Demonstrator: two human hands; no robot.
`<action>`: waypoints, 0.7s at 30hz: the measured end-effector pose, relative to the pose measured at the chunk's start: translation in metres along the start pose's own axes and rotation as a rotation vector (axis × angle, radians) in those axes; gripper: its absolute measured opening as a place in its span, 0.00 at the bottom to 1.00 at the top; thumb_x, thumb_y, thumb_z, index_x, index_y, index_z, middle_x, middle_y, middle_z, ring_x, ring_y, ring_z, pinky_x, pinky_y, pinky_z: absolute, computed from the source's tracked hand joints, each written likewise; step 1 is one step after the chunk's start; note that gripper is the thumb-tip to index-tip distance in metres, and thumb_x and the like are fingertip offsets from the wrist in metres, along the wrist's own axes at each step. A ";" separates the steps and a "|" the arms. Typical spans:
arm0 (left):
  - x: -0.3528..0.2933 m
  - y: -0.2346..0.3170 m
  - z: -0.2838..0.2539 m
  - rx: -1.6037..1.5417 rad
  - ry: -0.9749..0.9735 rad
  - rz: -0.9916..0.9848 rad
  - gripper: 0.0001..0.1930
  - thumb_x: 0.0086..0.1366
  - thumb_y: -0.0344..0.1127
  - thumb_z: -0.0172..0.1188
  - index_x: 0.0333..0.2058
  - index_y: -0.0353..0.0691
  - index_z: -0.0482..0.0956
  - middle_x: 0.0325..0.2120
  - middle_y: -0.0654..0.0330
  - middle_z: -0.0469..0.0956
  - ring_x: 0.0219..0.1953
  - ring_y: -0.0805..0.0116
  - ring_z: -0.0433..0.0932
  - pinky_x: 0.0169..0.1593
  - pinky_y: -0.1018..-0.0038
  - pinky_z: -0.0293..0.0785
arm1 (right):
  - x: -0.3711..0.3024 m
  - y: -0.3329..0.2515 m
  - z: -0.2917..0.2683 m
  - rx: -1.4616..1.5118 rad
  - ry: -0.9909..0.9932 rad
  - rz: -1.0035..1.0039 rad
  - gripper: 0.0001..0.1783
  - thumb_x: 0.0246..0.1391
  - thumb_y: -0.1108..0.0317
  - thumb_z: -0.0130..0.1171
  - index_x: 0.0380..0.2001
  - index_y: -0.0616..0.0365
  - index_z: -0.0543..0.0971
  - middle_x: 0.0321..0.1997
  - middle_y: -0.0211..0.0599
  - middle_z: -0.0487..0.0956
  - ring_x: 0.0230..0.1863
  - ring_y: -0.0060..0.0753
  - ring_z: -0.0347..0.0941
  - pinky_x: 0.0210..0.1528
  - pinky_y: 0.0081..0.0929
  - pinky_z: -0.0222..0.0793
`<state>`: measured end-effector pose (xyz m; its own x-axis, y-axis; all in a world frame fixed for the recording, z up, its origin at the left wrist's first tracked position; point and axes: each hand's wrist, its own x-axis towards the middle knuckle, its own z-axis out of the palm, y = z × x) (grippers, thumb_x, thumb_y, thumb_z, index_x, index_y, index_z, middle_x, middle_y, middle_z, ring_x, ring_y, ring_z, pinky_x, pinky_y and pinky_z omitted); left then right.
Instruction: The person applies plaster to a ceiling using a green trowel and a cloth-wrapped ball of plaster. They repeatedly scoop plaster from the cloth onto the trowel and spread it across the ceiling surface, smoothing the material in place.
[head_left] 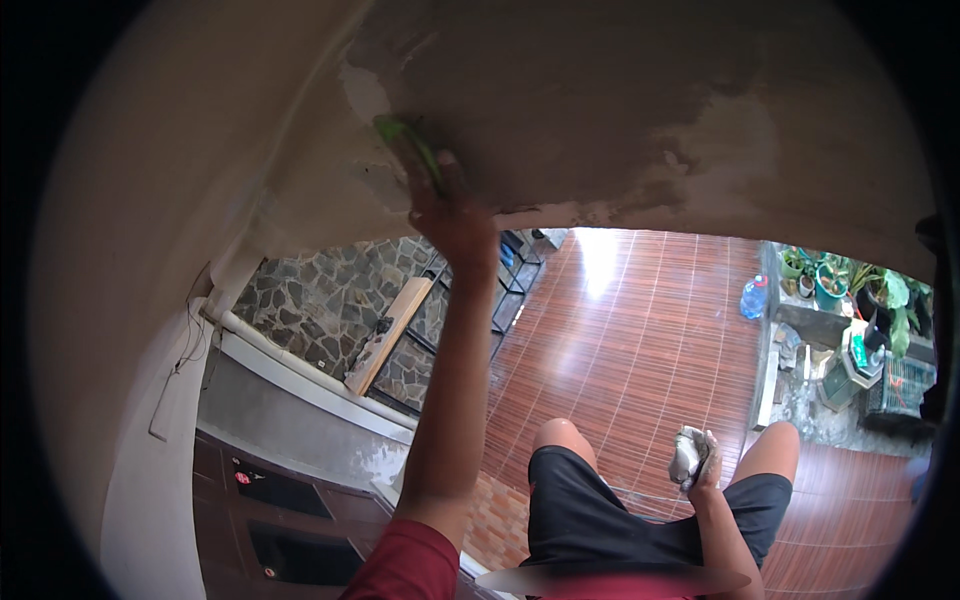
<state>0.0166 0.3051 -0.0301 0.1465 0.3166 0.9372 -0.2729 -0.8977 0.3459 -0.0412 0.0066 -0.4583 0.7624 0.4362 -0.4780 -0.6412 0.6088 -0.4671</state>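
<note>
Overhead, left hand (452, 222) is raised, fingers closed round a green tool (408, 148), its tip pressed flat against the patchy grey plaster surface (620, 110) just above the knuckles. Right hand (703, 470) hangs low beside the thigh, fist clenched on a crumpled grey rag (688, 452). Below both grips: red tiled floor (640, 330); stone-clad wall (320, 295) sits under the raised arm.

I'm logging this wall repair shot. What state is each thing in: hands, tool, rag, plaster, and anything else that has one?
Left hand: raised, fingers closed on the green tool.
Green tool: pressed against the plaster.
Plaster: patchy, grey and white, uneven at the lower edge.
Right hand: lowered by the thigh, closed on the rag.
Rag: crumpled, greyish.
Wooden plank: leaning against the stone wall.
Tiled floor: glossy, reflecting light.
</note>
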 end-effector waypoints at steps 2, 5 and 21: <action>-0.011 0.008 0.007 -0.005 -0.032 0.014 0.30 0.73 0.45 0.45 0.66 0.31 0.55 0.63 0.38 0.59 0.64 0.46 0.63 0.65 0.62 0.61 | 0.001 0.000 -0.004 -0.031 -0.038 0.018 0.26 0.63 0.45 0.44 0.45 0.57 0.78 0.34 0.34 0.81 0.30 0.32 0.77 0.30 0.28 0.73; -0.025 0.016 0.011 -0.045 -0.051 0.050 0.28 0.73 0.43 0.45 0.65 0.30 0.58 0.63 0.37 0.60 0.64 0.46 0.64 0.64 0.62 0.63 | 0.000 0.000 -0.008 -0.086 -0.084 0.054 0.27 0.63 0.45 0.43 0.45 0.57 0.78 0.33 0.34 0.81 0.29 0.31 0.76 0.29 0.28 0.73; -0.027 0.019 -0.098 -0.882 0.252 -0.486 0.26 0.72 0.44 0.49 0.62 0.36 0.59 0.59 0.50 0.66 0.60 0.58 0.67 0.63 0.57 0.68 | -0.006 0.002 -0.002 -0.032 0.006 -0.063 0.27 0.64 0.45 0.43 0.46 0.58 0.77 0.35 0.35 0.80 0.28 0.31 0.76 0.28 0.27 0.72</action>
<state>-0.0854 0.3098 -0.0449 0.2520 0.7305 0.6347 -0.8514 -0.1444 0.5042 -0.0471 0.0039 -0.4572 0.8009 0.3937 -0.4512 -0.5944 0.6136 -0.5198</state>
